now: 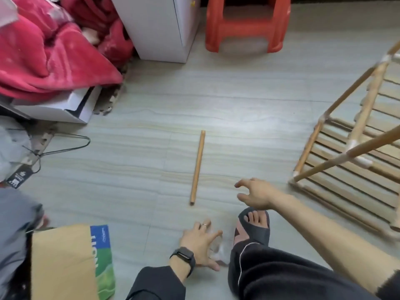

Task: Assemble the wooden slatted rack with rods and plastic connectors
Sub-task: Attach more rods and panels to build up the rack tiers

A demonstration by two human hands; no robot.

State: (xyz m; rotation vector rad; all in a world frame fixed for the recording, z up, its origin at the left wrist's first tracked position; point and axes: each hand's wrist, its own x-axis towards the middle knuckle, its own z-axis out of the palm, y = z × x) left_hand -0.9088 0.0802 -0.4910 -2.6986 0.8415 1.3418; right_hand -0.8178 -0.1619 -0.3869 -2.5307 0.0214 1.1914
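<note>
Presently the loose round wooden rod (197, 167) lies on the pale floor (238, 94), apart from the part-built slatted wooden rack (346, 152). Right hand (254, 194) hovers spread beside the rod's near end; left hand (200, 243) is spread, possibly over clear plastic (218, 250). Advise gripping mid-length.

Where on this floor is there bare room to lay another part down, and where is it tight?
Bare floor lies between the rod and the rack, and from the rod left to the hanger; also ahead, up to the stool. Crowded near the left hand, right hand and sandalled foot.
</note>
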